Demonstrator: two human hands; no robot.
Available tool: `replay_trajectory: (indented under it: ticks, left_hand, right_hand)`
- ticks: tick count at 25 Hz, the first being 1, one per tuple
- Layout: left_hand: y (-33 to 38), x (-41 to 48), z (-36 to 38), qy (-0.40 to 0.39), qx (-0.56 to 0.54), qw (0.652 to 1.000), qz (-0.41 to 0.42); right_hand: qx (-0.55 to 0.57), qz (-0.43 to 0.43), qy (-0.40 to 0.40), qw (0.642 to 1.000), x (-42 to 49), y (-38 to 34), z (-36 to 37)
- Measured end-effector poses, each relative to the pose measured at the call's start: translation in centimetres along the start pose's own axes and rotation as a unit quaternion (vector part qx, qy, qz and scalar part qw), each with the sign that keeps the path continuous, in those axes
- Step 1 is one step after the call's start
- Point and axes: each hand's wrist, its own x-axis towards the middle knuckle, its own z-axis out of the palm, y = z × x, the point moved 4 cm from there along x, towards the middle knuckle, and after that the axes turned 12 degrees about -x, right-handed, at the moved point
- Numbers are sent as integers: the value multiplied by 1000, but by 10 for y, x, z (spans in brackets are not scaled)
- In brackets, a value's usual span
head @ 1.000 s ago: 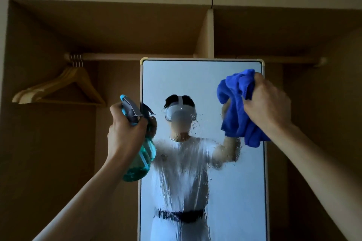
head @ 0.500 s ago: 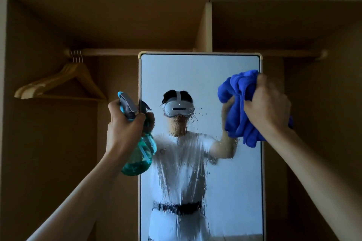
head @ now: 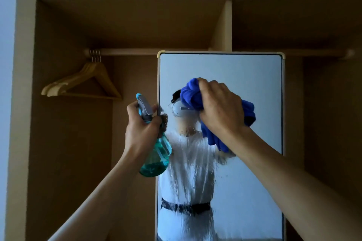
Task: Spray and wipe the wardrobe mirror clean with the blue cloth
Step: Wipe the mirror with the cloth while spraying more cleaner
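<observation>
Pressing bunched cloth (head: pixel 193 96) to mirror (head: pixel 254 76) at upper centre of frame with right hand (head: pixel 221 111), fingers (head: pixel 205 87) curled round it. Gripping bottle (head: pixel 156 160) in left hand (head: pixel 141 129), near upright, nozzle seemingly toward glass. Standing long axis vertical, facing camera: mirror. Risking streaks from runs below cloth drying unwiped.

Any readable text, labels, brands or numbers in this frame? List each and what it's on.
None: no text can be read anywhere in this view.
The spray bottle shows no label, the blue cloth no tag, the mirror no marking, and the wooden hangers no print.
</observation>
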Motion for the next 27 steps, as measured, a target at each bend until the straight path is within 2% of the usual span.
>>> replay_trajectory:
  ticks: [7,13,21,27]
  left_hand:
    - [-5,3,-1,-20,-21,1000,-9]
    - [-6,5,-7,-38,-17,999,-6]
    - [-19,11,-10,-56,-46,997,-30]
    - [-22,10,-13,-65,-84,994,-27]
  right_hand:
    - [-15,-112,16,994,6,-68,6]
    - [18,-157,-7,987,15,-59,2]
    - [-37,-177,15,983,49,-39,1]
    - [-4,-210,28,977,13,-46,15]
